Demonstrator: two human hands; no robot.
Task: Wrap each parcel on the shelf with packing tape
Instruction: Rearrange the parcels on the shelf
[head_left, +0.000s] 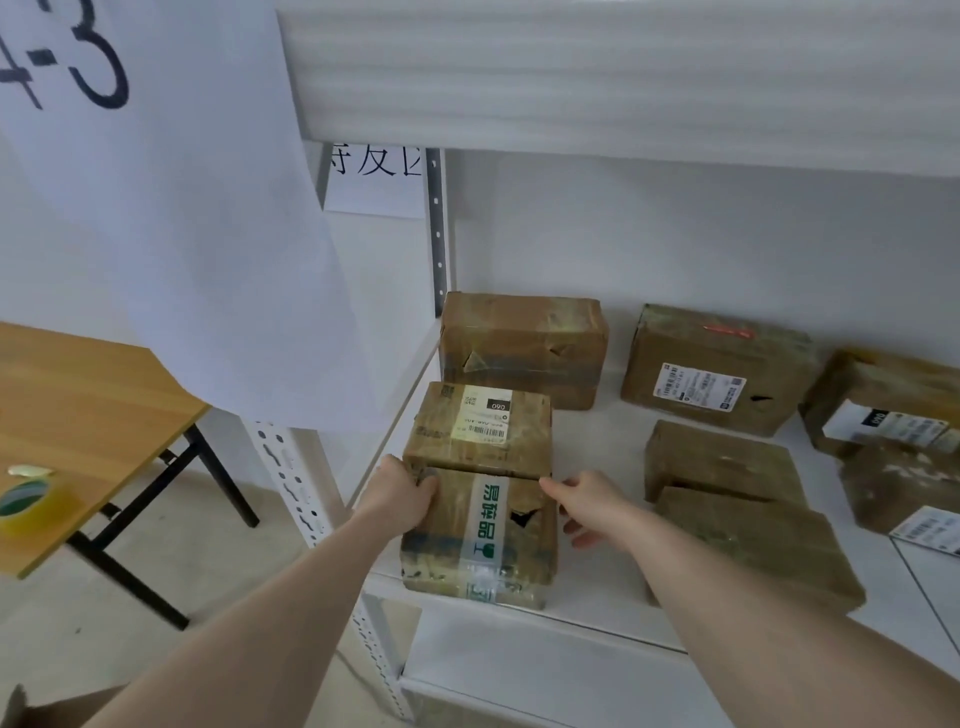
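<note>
Both hands at the front parcel (480, 535), which sits at the front left edge of the white shelf (597, 618). Left hand (400, 491) grips its far left corner, fingers curled over the top. Right hand (587, 499) against its right side, fingers loosely spread; whether it grasps, cannot tell. Just beyond the hands, touching this parcel: a labelled parcel (480, 428). Further back, a larger parcel (522, 348). Right of the right hand: more parcels. Well left of the left hand: tape roll (21, 501) on a wooden table (88, 415).

white shelf (597, 426) with 7 brown taped parcels (522, 348); wooden table (78, 395) with tape roll (23, 501)
</note>
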